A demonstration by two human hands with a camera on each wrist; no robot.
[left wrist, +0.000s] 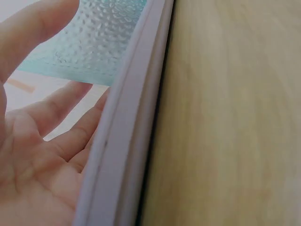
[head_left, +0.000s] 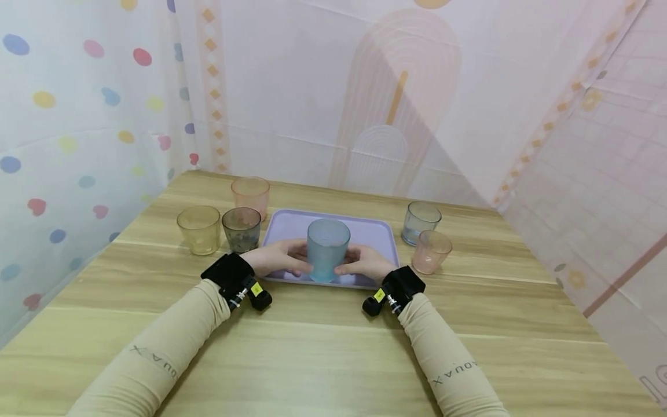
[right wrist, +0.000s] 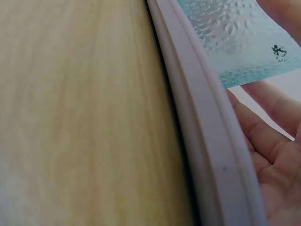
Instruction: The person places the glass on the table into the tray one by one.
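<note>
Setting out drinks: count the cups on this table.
6. Blue cup on the purple tray, between both hands; yellow, grey and pink cups left; pale blue and pink right.

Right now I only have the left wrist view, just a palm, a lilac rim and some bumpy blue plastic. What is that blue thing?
Observer: It is a blue cup standing upright on a lilac tray, near the tray's front edge.
Operator: Is my other hand anywhere near it?
Observer: Yes, the right hand is at the cup's right side and the left hand is at its left side, so the cup sits between them.
Operator: Anything else on the table?
Observer: Five more cups stand off the tray: a yellow cup, a grey cup and an orange cup to its left, a clear bluish cup and a pink cup to its right.
</note>
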